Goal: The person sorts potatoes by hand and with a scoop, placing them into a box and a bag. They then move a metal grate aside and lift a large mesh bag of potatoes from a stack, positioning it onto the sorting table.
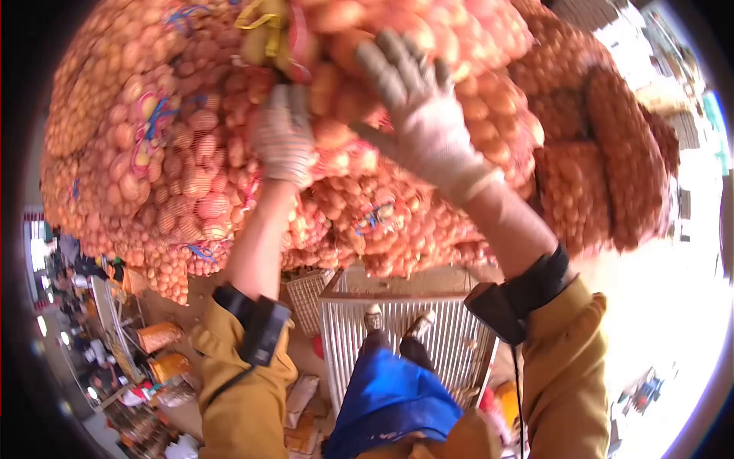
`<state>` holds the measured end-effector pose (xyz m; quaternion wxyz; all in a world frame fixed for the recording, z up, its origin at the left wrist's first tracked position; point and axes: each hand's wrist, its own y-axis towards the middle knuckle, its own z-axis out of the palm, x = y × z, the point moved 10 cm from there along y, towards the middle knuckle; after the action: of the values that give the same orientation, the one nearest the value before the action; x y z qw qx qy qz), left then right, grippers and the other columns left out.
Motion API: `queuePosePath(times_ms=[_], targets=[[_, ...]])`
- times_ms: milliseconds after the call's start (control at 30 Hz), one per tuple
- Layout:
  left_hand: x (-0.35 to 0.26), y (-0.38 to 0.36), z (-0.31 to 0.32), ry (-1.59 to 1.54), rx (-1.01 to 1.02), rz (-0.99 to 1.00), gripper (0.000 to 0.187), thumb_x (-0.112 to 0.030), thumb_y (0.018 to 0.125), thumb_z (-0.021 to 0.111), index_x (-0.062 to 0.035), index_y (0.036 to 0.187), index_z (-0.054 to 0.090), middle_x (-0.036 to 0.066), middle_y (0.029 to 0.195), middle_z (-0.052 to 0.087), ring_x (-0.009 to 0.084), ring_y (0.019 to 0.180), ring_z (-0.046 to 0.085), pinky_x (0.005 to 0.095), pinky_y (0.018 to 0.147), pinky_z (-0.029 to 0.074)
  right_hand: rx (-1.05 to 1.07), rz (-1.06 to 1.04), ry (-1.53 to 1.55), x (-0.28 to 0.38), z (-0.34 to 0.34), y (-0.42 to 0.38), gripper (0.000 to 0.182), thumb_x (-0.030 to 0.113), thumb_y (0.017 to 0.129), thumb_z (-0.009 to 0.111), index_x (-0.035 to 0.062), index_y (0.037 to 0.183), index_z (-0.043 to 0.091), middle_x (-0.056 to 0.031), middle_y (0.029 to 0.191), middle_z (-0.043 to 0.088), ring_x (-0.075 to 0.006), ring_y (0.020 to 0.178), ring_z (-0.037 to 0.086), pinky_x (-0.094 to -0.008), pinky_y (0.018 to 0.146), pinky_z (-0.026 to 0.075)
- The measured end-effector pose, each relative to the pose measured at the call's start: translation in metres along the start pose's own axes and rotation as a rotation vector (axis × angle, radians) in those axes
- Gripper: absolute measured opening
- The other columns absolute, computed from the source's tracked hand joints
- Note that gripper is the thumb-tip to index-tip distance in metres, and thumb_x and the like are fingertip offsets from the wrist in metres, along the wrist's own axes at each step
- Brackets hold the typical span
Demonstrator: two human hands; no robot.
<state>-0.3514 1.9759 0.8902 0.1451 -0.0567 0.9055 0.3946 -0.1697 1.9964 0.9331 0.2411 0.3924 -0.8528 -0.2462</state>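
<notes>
Red mesh sacks full of round, onion-like produce (206, 183) are piled high in front of me. My right hand (420, 107), in a pale glove with grey fingertips, lies with spread fingers on an upper sack (459, 38). To its left, my left hand (287, 134), gloved too, reaches up to the neck of that sack, below a yellow tie (264, 23); its fingers are bent and blurred, and their tips are partly hidden. Blue ties (157, 118) mark other sacks.
Beneath my feet is a ribbed metal platform (397, 329) with a raised frame. A pale plastic crate (308, 300) stands at its left. Orange sacks (159, 336) lie on the floor farther left. More filled sacks (573, 191) are stacked at the right.
</notes>
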Motion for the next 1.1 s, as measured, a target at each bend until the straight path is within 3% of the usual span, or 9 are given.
queuePosePath(times_ms=[67, 233, 367, 467, 633, 800, 933, 1000, 1100], targets=[[0.006, 0.004, 0.002, -0.055, 0.004, -0.031, 0.028, -0.032, 0.098, 0.05, -0.0066, 0.09, 0.06, 0.022, 0.074, 0.061, 0.0421, 0.067, 0.059, 0.0485, 0.059, 0.045, 0.233, 0.132, 0.09, 0.013, -0.011, -0.087, 0.085, 0.037, 0.078, 0.072, 0.0055, 0.146, 0.032, -0.0255, 0.145, 0.035, -0.0423, 0.134, 0.035, -0.0588, 0.109, 0.026], [0.021, 0.01, 0.01, -0.074, 0.028, 0.034, 0.03, -0.035, 0.098, 0.048, -0.0087, 0.104, 0.062, 0.024, 0.082, 0.064, 0.0456, 0.077, 0.06, 0.0504, 0.065, 0.047, 0.448, 0.712, 0.153, 0.037, -0.064, -0.344, 0.072, 0.025, 0.079, 0.071, -0.0008, 0.139, 0.04, -0.0269, 0.143, 0.039, -0.047, 0.132, 0.036, -0.0525, 0.109, 0.031], [0.029, 0.013, 0.02, -0.003, 0.143, 0.022, 0.043, -0.044, 0.097, 0.046, -0.0094, 0.114, 0.063, 0.026, 0.09, 0.065, 0.0453, 0.089, 0.061, 0.0495, 0.073, 0.05, 0.55, 1.055, 0.106, 0.105, -0.096, -0.477, 0.06, 0.032, 0.083, 0.067, 0.0026, 0.131, 0.047, -0.0258, 0.137, 0.044, -0.0455, 0.127, 0.039, -0.0519, 0.109, 0.031], [-0.002, 0.02, 0.003, -0.061, 0.435, -0.189, 0.054, -0.059, 0.09, 0.052, -0.0104, 0.108, 0.068, 0.022, 0.097, 0.067, 0.0422, 0.091, 0.063, 0.0434, 0.076, 0.05, 0.464, 1.042, 0.053, 0.154, -0.12, -0.503, 0.057, 0.031, 0.082, 0.068, 0.0035, 0.128, 0.05, -0.0249, 0.134, 0.047, -0.0446, 0.123, 0.043, -0.0516, 0.104, 0.036], [-0.071, -0.02, -0.05, -0.491, 0.319, -0.158, 0.056, -0.062, 0.085, 0.057, -0.0098, 0.101, 0.069, 0.021, 0.083, 0.067, 0.0405, 0.078, 0.063, 0.0431, 0.069, 0.049, 0.331, 1.175, 0.146, 0.207, -0.138, -0.56, 0.054, 0.033, 0.085, 0.065, 0.0028, 0.127, 0.05, -0.0238, 0.132, 0.048, -0.0438, 0.121, 0.045, -0.0524, 0.099, 0.039], [-0.107, -0.069, -0.019, 0.031, 0.532, -0.061, 0.048, -0.057, 0.086, 0.057, -0.0094, 0.086, 0.063, 0.016, 0.073, 0.067, 0.0394, 0.07, 0.064, 0.0493, 0.064, 0.049, 0.271, 1.397, 0.12, 0.245, -0.143, -0.62, 0.048, 0.029, 0.086, 0.065, 0.0007, 0.123, 0.052, -0.0238, 0.125, 0.053, -0.044, 0.112, 0.051, -0.0516, 0.092, 0.043], [-0.098, -0.057, 0.014, 0.02, 0.586, -0.06, 0.049, -0.058, 0.085, 0.058, -0.0097, 0.086, 0.063, 0.017, 0.077, 0.068, 0.0391, 0.075, 0.065, 0.0488, 0.066, 0.05, 0.219, 1.485, 0.166, 0.249, -0.126, -0.623, 0.043, 0.029, 0.089, 0.064, -0.0001, 0.119, 0.055, -0.0243, 0.118, 0.058, -0.0425, 0.108, 0.056, -0.0467, 0.092, 0.046], [-0.081, -0.045, 0.031, 0.0, 0.522, 0.077, 0.049, -0.057, 0.086, 0.057, -0.0085, 0.087, 0.063, 0.019, 0.078, 0.067, 0.0417, 0.075, 0.064, 0.0487, 0.065, 0.049, 0.211, 1.407, 0.185, 0.243, -0.123, -0.604, 0.044, 0.027, 0.086, 0.065, 0.0008, 0.119, 0.053, -0.0219, 0.12, 0.056, -0.0418, 0.107, 0.055, -0.0487, 0.089, 0.046], [-0.066, -0.037, 0.045, 0.002, 0.509, 0.087, 0.05, -0.053, 0.087, 0.06, -0.0036, 0.093, 0.062, 0.022, 0.081, 0.066, 0.0432, 0.077, 0.063, 0.0489, 0.067, 0.048, 0.15, 1.41, 0.231, 0.241, -0.133, -0.59, 0.042, 0.026, 0.088, 0.063, 0.0018, 0.12, 0.053, -0.0217, 0.121, 0.056, -0.0406, 0.109, 0.054, -0.0475, 0.091, 0.046]])
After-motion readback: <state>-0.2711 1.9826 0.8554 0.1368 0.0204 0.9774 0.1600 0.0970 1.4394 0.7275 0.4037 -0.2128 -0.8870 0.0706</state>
